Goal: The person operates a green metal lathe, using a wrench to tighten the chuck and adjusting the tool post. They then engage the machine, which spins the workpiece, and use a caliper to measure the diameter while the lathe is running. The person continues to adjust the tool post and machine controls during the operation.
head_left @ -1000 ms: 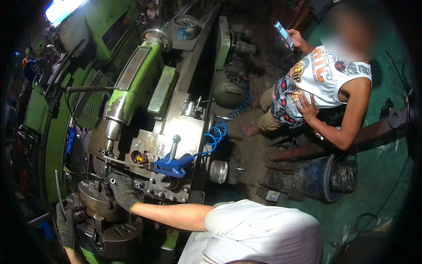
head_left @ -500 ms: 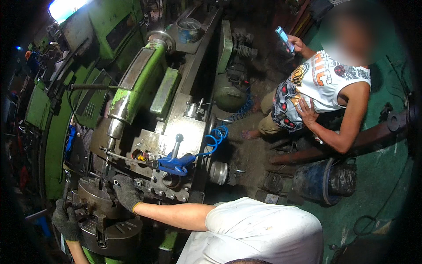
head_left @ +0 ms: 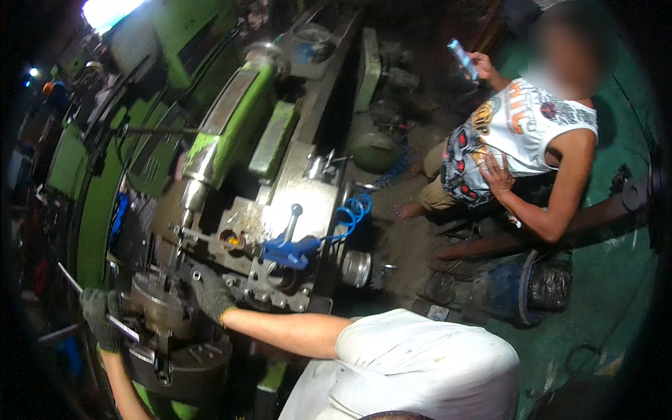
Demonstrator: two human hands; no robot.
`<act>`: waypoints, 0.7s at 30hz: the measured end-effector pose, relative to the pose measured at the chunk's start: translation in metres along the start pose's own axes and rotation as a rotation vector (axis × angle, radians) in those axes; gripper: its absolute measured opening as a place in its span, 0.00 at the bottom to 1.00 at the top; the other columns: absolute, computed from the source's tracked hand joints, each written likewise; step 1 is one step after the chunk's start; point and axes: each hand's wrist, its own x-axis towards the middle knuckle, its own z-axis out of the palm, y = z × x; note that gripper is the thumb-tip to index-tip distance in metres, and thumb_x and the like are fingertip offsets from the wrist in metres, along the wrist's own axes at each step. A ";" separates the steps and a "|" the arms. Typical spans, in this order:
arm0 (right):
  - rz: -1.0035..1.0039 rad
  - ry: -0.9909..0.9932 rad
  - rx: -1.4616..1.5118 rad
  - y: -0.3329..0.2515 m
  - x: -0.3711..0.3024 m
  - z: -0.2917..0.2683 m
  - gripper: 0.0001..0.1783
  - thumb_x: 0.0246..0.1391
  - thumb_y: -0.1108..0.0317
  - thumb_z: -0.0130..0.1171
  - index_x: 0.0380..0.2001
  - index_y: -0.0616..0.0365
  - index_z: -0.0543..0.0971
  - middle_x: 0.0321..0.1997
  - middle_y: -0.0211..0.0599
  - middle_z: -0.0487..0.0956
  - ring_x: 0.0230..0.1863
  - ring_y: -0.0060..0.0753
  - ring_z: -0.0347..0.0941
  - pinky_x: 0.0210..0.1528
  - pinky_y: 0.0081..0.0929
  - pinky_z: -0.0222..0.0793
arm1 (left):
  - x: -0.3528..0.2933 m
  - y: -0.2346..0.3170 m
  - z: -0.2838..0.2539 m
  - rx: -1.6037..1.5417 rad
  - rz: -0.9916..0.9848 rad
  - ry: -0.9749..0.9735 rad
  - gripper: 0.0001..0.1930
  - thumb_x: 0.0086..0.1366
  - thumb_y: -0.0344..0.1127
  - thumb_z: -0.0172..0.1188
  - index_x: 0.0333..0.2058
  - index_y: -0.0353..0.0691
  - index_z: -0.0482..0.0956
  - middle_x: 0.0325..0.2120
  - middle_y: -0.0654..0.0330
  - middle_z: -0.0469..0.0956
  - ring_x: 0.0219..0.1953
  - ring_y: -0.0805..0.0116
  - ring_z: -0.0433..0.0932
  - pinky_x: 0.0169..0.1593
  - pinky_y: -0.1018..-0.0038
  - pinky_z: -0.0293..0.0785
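A dark grey knit glove covers my left hand (head_left: 102, 320), closed around a long metal bar (head_left: 72, 278) that slants from upper left down toward the lathe chuck (head_left: 194, 360). A round metal workpiece (head_left: 157, 297) sits at the chuck, its edge stepped or notched. On its right side lies my gloved right hand (head_left: 213, 292), fingers curled. By those fingers shows a small hollow round metal end (head_left: 196, 276); whether it belongs to something held is unclear. Just beyond stands the green tailstock (head_left: 220, 133) with its quill pointing toward the workpiece.
A blue air gun (head_left: 290, 252) with a coiled blue hose (head_left: 353, 213) lies on the lathe carriage (head_left: 308, 203). Another person (head_left: 518, 140) stands at the right holding a phone (head_left: 463, 59). A blue drum (head_left: 507, 287) and a rusty beam (head_left: 581, 227) are nearby.
My left hand has swung the bar from nearly upright to a slant across the hand. The right hand stays beside the workpiece. The whole view has shifted slightly, with some blur.
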 end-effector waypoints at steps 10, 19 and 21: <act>0.034 -0.038 -0.116 -0.001 0.008 -0.001 0.17 0.66 0.67 0.57 0.54 0.66 0.75 0.54 0.52 0.78 0.55 0.48 0.75 0.57 0.41 0.71 | 0.023 0.051 -0.011 0.221 -0.657 -0.155 0.15 0.66 0.46 0.59 0.43 0.42 0.82 0.32 0.44 0.85 0.37 0.41 0.84 0.40 0.51 0.78; -0.026 0.033 0.000 0.004 -0.005 0.006 0.18 0.67 0.67 0.55 0.56 0.65 0.75 0.55 0.48 0.77 0.57 0.43 0.73 0.63 0.40 0.67 | -0.002 0.090 -0.025 0.165 -0.581 -0.039 0.19 0.62 0.53 0.69 0.34 0.43 0.79 0.26 0.53 0.81 0.29 0.49 0.82 0.32 0.57 0.76; -0.040 0.033 0.054 0.013 0.003 0.008 0.18 0.68 0.68 0.53 0.58 0.63 0.73 0.55 0.46 0.77 0.55 0.40 0.73 0.59 0.37 0.69 | 0.001 0.084 -0.025 0.096 -0.459 -0.025 0.17 0.59 0.51 0.71 0.31 0.44 0.80 0.24 0.55 0.79 0.27 0.52 0.81 0.31 0.59 0.74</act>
